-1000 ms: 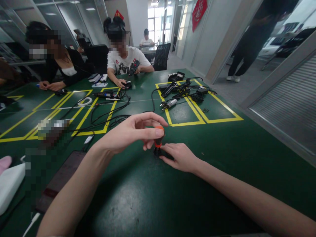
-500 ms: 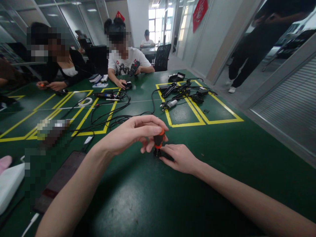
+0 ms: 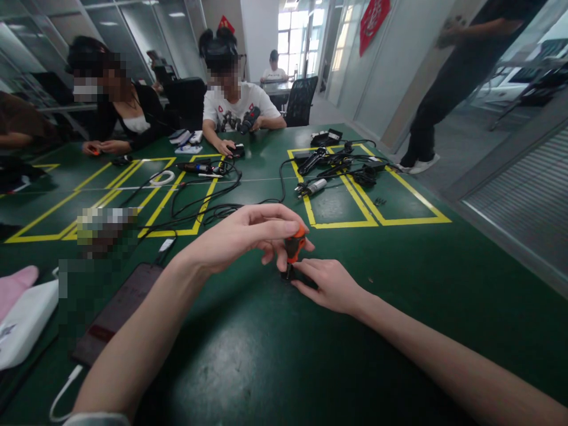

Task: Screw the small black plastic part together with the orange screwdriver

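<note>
My left hand [image 3: 242,236] is closed round the top of a small orange-and-black screwdriver [image 3: 293,248] that stands upright on the green table [image 3: 266,355]. Thumb and fingertips pinch its handle. My right hand [image 3: 331,284] rests on the table just right of the tool's tip, fingers pressed on a small dark part [image 3: 287,275] under the tip. Most of that part is hidden by my fingers.
Black cables and tools [image 3: 337,165] lie inside yellow tape squares farther back. A dark phone [image 3: 118,313] with a white cable lies at the left, beside a white and pink pouch [image 3: 22,313]. Two people sit across the table; another person stands at right.
My view has shifted slightly, so everything sits a little to the right. My left fingers have turned round the screwdriver handle. My right hand stays beside the tip.
</note>
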Motion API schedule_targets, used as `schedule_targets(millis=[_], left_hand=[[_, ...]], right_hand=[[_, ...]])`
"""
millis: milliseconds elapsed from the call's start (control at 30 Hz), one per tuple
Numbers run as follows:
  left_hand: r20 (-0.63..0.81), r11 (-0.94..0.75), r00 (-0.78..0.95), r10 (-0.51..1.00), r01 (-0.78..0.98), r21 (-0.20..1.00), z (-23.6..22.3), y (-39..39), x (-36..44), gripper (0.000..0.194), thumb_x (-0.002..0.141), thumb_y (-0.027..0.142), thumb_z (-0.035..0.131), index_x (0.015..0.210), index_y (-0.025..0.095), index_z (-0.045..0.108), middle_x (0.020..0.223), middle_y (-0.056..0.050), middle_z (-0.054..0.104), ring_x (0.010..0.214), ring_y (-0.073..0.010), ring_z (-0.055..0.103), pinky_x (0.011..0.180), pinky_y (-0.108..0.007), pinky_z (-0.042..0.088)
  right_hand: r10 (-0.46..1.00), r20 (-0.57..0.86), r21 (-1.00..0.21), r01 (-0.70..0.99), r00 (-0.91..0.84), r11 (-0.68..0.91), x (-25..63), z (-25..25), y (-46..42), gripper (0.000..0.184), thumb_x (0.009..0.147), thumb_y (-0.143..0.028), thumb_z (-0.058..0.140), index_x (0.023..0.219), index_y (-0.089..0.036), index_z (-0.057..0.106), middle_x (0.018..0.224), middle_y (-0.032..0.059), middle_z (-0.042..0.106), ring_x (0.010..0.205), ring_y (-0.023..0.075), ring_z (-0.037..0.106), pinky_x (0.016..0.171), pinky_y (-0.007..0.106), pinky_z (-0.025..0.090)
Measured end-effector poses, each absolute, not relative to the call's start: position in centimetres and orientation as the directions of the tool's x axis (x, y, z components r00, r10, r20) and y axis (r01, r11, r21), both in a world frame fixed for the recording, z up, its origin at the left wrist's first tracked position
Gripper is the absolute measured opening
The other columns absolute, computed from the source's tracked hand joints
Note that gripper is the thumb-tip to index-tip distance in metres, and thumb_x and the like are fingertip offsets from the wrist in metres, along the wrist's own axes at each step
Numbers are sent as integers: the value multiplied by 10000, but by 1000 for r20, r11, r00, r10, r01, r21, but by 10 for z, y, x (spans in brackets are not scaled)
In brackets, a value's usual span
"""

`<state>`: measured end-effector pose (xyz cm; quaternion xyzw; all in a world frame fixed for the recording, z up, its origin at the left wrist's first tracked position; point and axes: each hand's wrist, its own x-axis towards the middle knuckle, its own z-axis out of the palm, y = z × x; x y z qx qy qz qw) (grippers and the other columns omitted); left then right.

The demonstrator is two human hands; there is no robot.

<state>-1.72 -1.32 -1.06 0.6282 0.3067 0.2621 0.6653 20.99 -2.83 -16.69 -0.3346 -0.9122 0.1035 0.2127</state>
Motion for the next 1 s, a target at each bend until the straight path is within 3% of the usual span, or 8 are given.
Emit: schedule_targets(millis=[133,233,433,567,700,800,900,1000], left_hand=[[-62,24,656,752,67,997,-11,-14,-19,361,850,407,807,1093,153,727,888,-43,726,611,-84,584,525,-201,413],[-83,38,668,739,81,996,-11,-14,-19,339,854,417,808,1046,144,748,754,0,651,581,-76,545,507,-190,408],[-83,156,704,706,-40,987,-13,-10,-18,432,928,535,682,1028,116,705,1059,-129,763,651,-142,696,627,-280,580],[-79,122,661,746,-19,992,-13,-11,-19,321,924,417,735,1059,129,691,976,-91,765,621,-120,678,610,-248,570],[-77,93,638,767,8,996,-13,-12,-21,354,919,383,745,1192,160,715,935,-48,714,638,-99,629,534,-196,508],[-81,86,632,771,23,996,-13,-12,-21,330,904,391,763,1128,150,747,893,-36,681,642,-89,594,507,-177,473],[-72,94,634,770,-1,996,-13,-11,-21,338,876,415,796,1030,120,739,841,-29,668,629,-96,608,544,-198,516],[-78,134,647,758,-37,990,-13,-11,-19,396,893,475,768,1029,109,704,954,-83,728,651,-126,671,615,-257,586]], right_hand=[[653,322,-308,577,-685,757,210,-167,-29,237,1026,-304,550,1171,-170,682,928,93,777,818,214,747,707,300,534],[658,324,-310,581,-680,753,210,-168,-29,244,1027,-307,548,1183,-176,682,910,87,769,809,207,740,703,292,530],[653,337,-321,569,-679,757,210,-169,-28,227,1026,-310,553,1160,-178,680,911,85,764,806,206,735,710,292,527],[650,337,-330,561,-681,759,210,-168,-28,228,1018,-295,573,1165,-156,679,903,88,757,796,216,734,700,302,517],[643,343,-325,556,-684,765,210,-168,-28,226,1013,-273,583,1172,-145,679,903,87,757,796,213,735,699,300,513],[643,346,-314,561,-683,766,210,-168,-28,222,1013,-276,584,1166,-148,683,905,89,760,801,212,739,691,296,516],[649,332,-312,569,-685,760,209,-168,-28,226,1015,-283,578,1172,-156,679,917,87,766,804,208,740,698,299,523],[655,319,-308,579,-685,755,209,-168,-28,225,1017,-291,573,1171,-163,677,937,85,771,821,207,743,708,298,527]])
